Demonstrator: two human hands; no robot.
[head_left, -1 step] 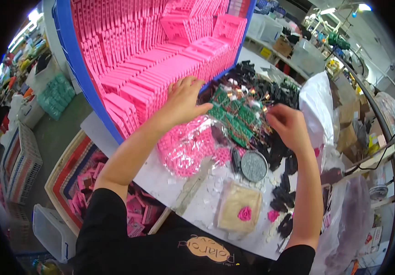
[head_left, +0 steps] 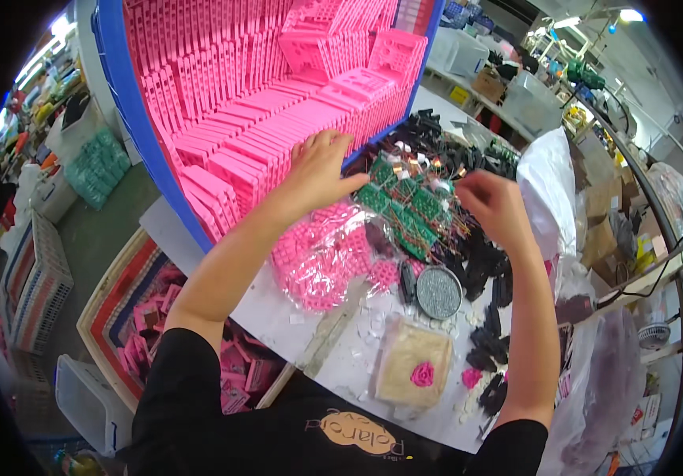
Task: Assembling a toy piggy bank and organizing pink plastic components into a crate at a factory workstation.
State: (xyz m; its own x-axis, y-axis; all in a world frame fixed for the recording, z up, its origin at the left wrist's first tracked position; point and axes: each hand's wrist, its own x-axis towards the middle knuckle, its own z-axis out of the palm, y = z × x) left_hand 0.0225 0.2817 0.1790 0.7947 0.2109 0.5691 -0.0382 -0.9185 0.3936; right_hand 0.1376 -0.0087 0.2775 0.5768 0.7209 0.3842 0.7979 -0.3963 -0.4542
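Your left hand [head_left: 319, 170] reaches to the near edge of the pink panels [head_left: 294, 131], its thumb set wide of the fingers and pointing toward the green boards [head_left: 409, 218]. Its back is toward the view, so you cannot tell whether the fingertips touch a panel.

Your right hand [head_left: 493, 202] hangs over the right side of the boards, near their loose wires. Its fingers are curled in, thumb and forefinger close together; whether anything small sits between them cannot be told.

The panels stand on edge in packed rows inside the blue bin [head_left: 139, 131], probably so that many fit and each can be lifted singly. The boards lie heaped on the bench [head_left: 353, 365], between your hands and just beside the bin, likely to keep them within short reach of both. Black parts [head_left: 488, 345] spread along the right, perhaps left loose for quick picking.

Nearer you, a clear bag [head_left: 317, 258] seems to keep small pink pieces from scattering. The round grey tin [head_left: 440, 292] stands beside the boards, and a tan packet [head_left: 405, 353] bearing a pink rose [head_left: 422, 374] lies closer to your body.
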